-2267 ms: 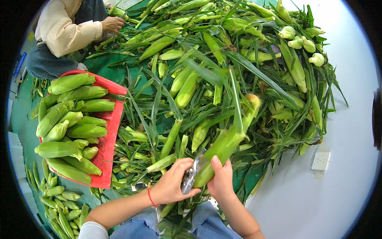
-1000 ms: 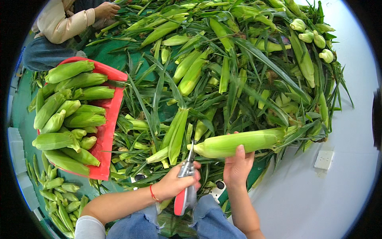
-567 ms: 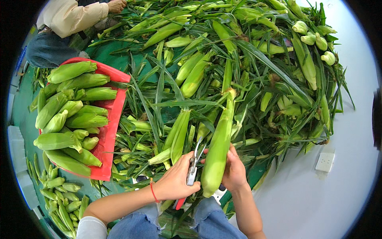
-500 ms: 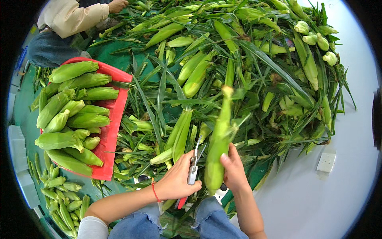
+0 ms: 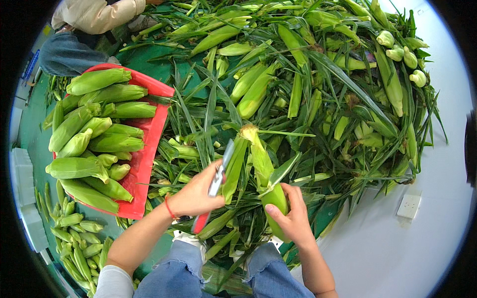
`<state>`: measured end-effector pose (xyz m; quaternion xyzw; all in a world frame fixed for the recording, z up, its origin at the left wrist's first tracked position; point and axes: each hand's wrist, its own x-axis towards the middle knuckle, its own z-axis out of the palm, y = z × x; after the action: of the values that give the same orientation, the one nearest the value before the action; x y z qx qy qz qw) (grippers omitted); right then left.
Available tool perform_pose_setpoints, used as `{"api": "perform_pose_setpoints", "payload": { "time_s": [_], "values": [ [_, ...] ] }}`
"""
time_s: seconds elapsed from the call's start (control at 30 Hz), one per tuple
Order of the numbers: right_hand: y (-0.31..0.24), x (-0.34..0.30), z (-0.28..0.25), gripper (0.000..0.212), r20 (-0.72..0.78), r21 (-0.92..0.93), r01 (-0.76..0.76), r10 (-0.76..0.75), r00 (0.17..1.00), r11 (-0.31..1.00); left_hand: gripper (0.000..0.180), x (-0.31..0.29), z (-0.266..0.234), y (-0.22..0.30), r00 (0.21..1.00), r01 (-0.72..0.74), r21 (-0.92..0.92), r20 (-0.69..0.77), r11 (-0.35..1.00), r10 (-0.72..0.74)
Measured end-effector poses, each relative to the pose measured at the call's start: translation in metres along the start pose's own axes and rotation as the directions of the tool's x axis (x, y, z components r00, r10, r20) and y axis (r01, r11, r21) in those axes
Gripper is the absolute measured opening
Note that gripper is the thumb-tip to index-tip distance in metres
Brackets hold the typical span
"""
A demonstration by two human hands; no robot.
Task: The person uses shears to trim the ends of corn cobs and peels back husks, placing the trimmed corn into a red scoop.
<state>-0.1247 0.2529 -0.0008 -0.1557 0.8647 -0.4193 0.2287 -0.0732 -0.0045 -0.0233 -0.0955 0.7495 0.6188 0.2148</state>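
My left hand (image 5: pixel 195 191) is closed around red-handled pruning shears (image 5: pixel 217 180), whose metal part is blurred and points up and away from me. To the right, my right hand (image 5: pixel 292 212) grips an ear of corn in its green husk (image 5: pixel 263 168) near its lower end. The ear stands tilted, its pale brownish end pointing away, with a loose husk leaf sticking out at its side. The shears are apart from this ear. Beneath both hands lie more corn ears, stalks and long leaves.
At the left a red plastic scoop-shaped bin (image 5: pixel 157 130) holds several husked-in ears. Below it is a heap of smaller ears (image 5: pixel 82 241). A large corn pile (image 5: pixel 343 99) spreads ahead, against a pale wall with a white socket (image 5: pixel 409 205). Another person's sleeve (image 5: pixel 97 16) shows top left.
My left hand with the shears has moved left and up, away from the ear. The ear in my right hand has come lower and tilted leftward, and a husk leaf now juts out.
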Motion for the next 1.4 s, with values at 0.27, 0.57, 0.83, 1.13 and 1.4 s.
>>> {"api": "perform_pose_setpoints", "payload": {
  "time_s": [0.27,0.57,0.83,1.13,1.4],
  "values": [
    [-0.008,0.002,-0.010,0.058,0.148,-0.447,0.208,-0.158,0.976,0.870,0.070,-0.004,0.006,-0.009,0.954,-0.240,0.329,0.255,0.913,0.159],
    [0.009,0.002,-0.012,0.055,0.243,0.206,-0.160,0.108,0.964,0.966,0.048,-0.002,-0.001,-0.044,0.958,0.041,0.311,-0.283,0.950,0.051],
    [-0.008,0.006,0.020,0.064,0.216,-0.051,-0.054,0.064,0.974,0.997,0.052,0.014,0.042,0.021,0.801,-0.371,0.480,-0.268,0.795,0.535],
    [0.011,0.005,0.026,0.052,0.251,0.759,-0.394,0.327,0.911,0.518,0.053,-0.004,0.051,-0.050,0.916,0.168,-0.842,-0.059,0.512,-0.397],
    [0.008,-0.001,0.035,0.061,0.063,0.342,-0.151,0.138,0.988,0.928,0.085,-0.005,0.089,-0.009,0.988,-0.125,-0.116,-0.104,0.985,0.113]
  ]
}}
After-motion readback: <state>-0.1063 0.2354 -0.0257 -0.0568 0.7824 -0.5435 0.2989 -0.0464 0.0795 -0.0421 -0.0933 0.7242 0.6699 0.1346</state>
